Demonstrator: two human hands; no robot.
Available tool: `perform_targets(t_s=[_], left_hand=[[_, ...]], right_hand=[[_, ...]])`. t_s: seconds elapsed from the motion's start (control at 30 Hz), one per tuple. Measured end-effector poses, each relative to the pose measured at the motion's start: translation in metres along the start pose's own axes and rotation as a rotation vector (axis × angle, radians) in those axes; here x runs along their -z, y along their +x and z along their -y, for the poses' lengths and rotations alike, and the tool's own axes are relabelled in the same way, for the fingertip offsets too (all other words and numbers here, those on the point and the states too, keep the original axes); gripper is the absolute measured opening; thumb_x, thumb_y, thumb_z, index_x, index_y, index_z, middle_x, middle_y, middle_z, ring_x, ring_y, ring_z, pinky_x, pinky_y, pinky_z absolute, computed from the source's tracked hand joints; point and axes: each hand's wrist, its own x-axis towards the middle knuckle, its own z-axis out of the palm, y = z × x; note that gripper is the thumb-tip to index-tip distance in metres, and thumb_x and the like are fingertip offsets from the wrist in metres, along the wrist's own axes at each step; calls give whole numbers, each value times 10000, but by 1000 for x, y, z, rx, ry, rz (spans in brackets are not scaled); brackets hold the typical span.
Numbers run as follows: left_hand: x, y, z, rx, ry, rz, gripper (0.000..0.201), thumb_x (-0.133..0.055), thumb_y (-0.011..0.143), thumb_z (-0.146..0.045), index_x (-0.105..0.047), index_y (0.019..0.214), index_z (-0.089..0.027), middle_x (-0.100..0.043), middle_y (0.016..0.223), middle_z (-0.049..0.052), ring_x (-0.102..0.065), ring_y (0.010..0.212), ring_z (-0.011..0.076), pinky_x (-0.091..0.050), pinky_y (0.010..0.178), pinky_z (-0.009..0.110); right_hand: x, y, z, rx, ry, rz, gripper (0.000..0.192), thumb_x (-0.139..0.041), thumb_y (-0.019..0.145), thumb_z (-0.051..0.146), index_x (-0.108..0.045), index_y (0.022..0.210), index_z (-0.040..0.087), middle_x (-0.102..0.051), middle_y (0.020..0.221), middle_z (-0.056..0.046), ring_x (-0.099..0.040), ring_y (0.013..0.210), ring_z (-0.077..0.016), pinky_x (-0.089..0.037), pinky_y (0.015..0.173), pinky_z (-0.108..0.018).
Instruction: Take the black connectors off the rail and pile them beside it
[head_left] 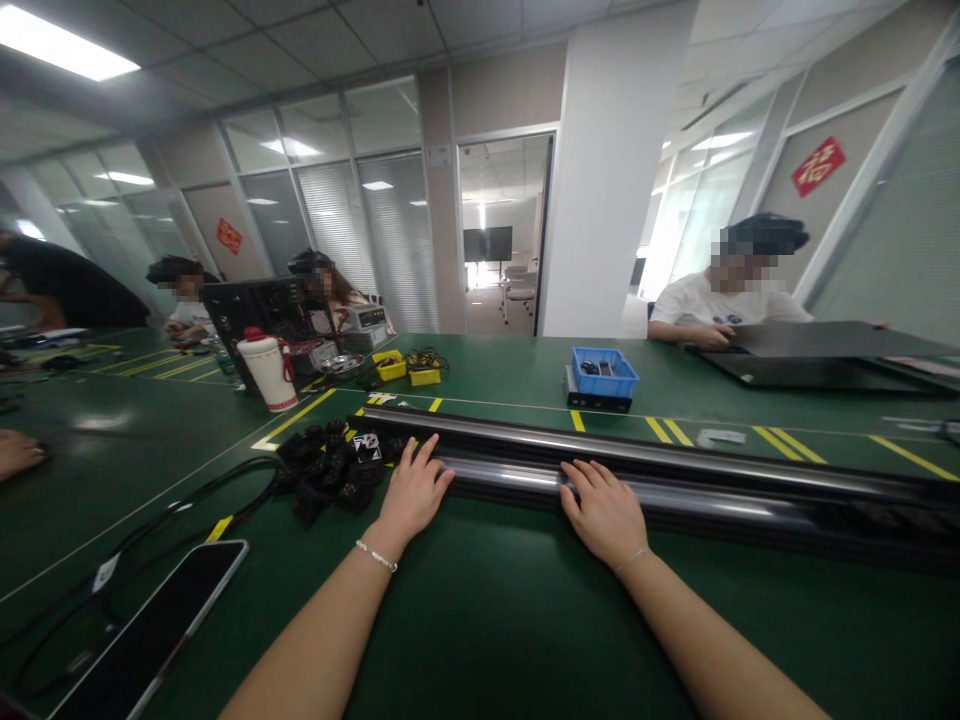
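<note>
A long black and silver case [675, 470] lies flat across the green table [480, 620] in front of me, running off to the right. My left hand [414, 492] rests on its near edge close to the left end, fingers spread. My right hand [604, 510] lies palm down on the same near edge, a little to the right. Neither hand grips anything. A heap of black power cables and plugs [330, 468] sits just left of my left hand.
A dark phone [154, 630] lies at the near left beside a black cord. Farther back stand a white bottle with red lid [268, 370], yellow trays [409, 368] and a blue bin [604, 372]. People sit at the far left and far right.
</note>
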Motion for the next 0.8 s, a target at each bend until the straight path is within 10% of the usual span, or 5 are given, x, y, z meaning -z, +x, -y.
perform_targets(t_s=[0.2, 0.8], left_hand=[[-7, 5, 10, 68, -75, -140, 364, -377, 894, -382, -543, 1175, -220, -208, 1468, 74, -246, 1321, 278, -281, 1062, 452], [-4, 11, 8, 255, -7, 15, 424, -291, 903, -448, -649, 928, -221, -374, 1339, 81, -572, 997, 225, -437, 887, 367]], right_hand=[[-2, 2, 0, -3, 5, -5, 395, -368, 873, 362, -559, 1188, 221, -561, 1227, -47, -434, 1172, -230, -368, 888, -362], [-3, 5, -2, -12, 8, 10, 395, -358, 872, 366, -554, 1189, 234, -555, 1236, -35, -436, 1171, -225, -371, 881, -362]])
